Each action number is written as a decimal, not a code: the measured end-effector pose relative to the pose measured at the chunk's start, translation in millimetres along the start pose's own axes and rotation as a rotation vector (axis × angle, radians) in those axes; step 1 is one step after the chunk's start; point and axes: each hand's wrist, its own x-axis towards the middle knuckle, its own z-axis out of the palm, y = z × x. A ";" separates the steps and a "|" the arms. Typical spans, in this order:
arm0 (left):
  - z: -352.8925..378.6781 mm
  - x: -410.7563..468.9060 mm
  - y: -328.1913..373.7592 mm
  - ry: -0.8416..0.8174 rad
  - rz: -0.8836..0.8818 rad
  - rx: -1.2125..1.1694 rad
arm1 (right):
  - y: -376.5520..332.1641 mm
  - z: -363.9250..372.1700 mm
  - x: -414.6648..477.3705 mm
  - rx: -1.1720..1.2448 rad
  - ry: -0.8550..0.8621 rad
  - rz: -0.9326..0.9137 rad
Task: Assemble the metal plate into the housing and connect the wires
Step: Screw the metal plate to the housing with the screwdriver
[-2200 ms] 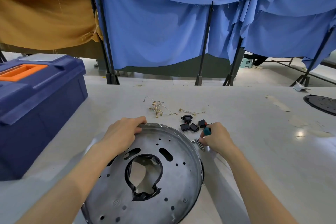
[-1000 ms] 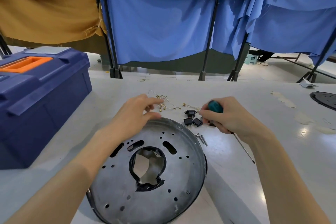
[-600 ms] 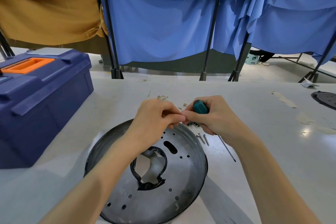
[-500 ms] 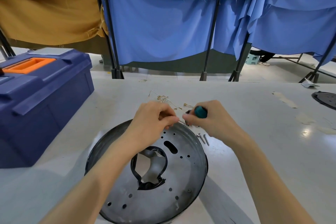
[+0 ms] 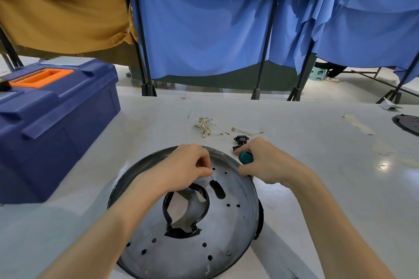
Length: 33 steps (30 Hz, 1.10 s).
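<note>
Head view. The plate [image 5: 238, 229] is lying flat on the table [image 5: 317, 188], apparently seated in the dark housing [image 5: 261, 213].

Judgement: fastening is under way. The screw [image 5: 212, 178] is best stood upright in a round hole and steadied until the driver tip is biting. The risk is it dropping through the slot [image 5: 217, 189].

The left hand [image 5: 188, 170], over the plate's far half, is pinching that thin screw between thumb and forefinger. The other fingers are curling in.

The right hand [image 5: 269, 163], at the plate's far-right edge, is clenching the screwdriver [image 5: 246, 157].

The wires [image 5: 207, 125] are lying beyond the plate, unconnected.
</note>
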 end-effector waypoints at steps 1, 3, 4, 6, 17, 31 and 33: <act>-1.0 0.4 1.6 -0.018 0.007 0.014 | -0.2 -1.9 -1.6 0.020 -0.029 0.014; -2.3 1.4 5.0 -0.050 0.025 0.037 | -2.3 -4.2 -5.6 0.052 -0.093 0.049; -2.5 1.8 6.8 -0.063 0.034 0.050 | -2.8 -5.1 -7.1 0.059 -0.121 0.068; -2.0 3.6 9.5 -0.080 0.041 0.077 | -3.8 -5.8 -9.1 0.062 -0.164 0.072; 0.7 4.0 7.2 -0.032 0.037 0.075 | -3.4 15.8 3.9 0.127 0.046 0.036; 8.1 1.9 16.9 -0.015 0.037 0.106 | -0.6 12.4 7.2 0.209 0.013 0.023; 10.7 0.1 18.5 0.019 0.032 0.115 | -0.3 13.3 8.3 0.191 0.004 0.021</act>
